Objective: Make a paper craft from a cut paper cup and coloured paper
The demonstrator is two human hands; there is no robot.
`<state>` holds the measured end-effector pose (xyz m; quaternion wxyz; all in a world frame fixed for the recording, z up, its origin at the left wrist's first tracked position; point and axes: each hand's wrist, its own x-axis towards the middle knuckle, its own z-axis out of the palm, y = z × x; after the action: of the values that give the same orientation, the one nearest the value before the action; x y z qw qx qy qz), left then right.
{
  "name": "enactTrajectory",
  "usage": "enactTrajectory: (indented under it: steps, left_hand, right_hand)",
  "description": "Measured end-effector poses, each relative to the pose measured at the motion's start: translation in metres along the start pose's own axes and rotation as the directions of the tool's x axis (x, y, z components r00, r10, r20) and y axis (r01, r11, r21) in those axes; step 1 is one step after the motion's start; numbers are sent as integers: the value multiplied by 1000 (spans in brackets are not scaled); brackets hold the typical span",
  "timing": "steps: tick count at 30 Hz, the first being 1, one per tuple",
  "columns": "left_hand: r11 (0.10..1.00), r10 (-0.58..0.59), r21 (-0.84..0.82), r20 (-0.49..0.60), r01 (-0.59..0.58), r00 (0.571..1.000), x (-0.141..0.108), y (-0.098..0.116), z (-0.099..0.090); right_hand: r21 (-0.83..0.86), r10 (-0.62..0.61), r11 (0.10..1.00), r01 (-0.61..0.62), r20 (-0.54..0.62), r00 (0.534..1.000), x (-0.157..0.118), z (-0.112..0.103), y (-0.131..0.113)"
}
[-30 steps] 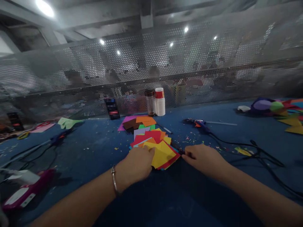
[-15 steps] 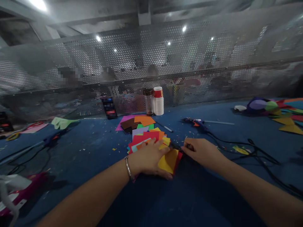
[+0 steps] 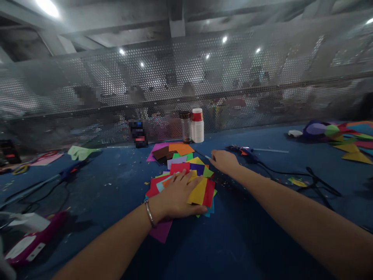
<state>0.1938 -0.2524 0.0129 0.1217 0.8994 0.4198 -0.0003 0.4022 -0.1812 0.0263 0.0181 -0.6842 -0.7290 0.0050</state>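
Pressing the left hand (image 3: 177, 197), with fingers apart, onto the coloured paper (image 3: 209, 192), fanned out on the surface (image 3: 107, 212), well in from the far edge; reaching the right hand (image 3: 225, 160), curled, to the pen (image 3: 207, 157), can't tell whether gripping.

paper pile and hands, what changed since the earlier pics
The right hand has moved forward from beside the paper pile to the pen, grip unclear. The left hand has flattened onto the pile, now fanned wider. Cups and jar stayed put.
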Motion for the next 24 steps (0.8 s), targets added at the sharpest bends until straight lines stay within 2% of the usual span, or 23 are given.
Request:
enactTrajectory:
  steps: [3,7,10,13,18,21,24]
  left_hand:
    - [999,21,-35,41,-19,999,1,-2,0]
    - [999,13,-43,82,-10,997,-3,-6,-3]
    - [994,-97,-42,110,103,989,-15,-11,-8]
    - [964,-255,-48,137,263,957,-32,-18,-6]
    - [926,-376,-54,-11,375,927,-44,-16,15]
    - [918,-396,-63,-95,392,913,-31,-10,24]
    - [916,-400,-84,-142,392,905,-8,-10,25]
  right_hand:
    - [-18,7,1000,-7,17,1000,-3,-1,5]
    - [-36,11,999,-10,42,999,-30,-12,25]
    - [-43,22,999,-19,70,997,-61,-21,45]
    - [-34,38,999,-34,115,993,-88,-26,62]
    - [34,17,999,-23,153,988,-99,-19,74]
    - [59,-2,998,-5,122,993,-96,-14,72]
    - [42,8,999,-11,68,998,-97,-13,66]
